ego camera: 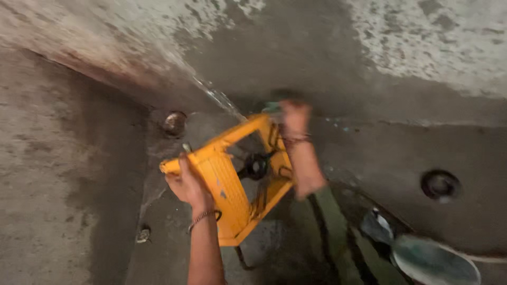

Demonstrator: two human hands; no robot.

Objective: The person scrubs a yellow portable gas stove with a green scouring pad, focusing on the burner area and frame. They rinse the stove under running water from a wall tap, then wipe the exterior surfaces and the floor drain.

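I hold a yellow plastic frame-like object (pixel 227 184), tilted, over a wet concrete floor. My left hand (pixel 189 184) grips its lower left edge; a thin bracelet sits on that wrist. My right hand (pixel 294 119) is up at the object's far top corner, blurred by motion, closed on something green and dark that I cannot make out. A stream of water (pixel 219 99) falls onto the top corner of the yellow object. A dark round part (pixel 256 165) shows through the opening in the frame.
Wet grey concrete floor (pixel 68 174) and stained wall surround me. Round metal drain fittings sit at upper left (pixel 174 123) and right (pixel 439 184). A dull green round pan or lid (pixel 435 262) lies at lower right. My green garment (pixel 338 237) hangs below.
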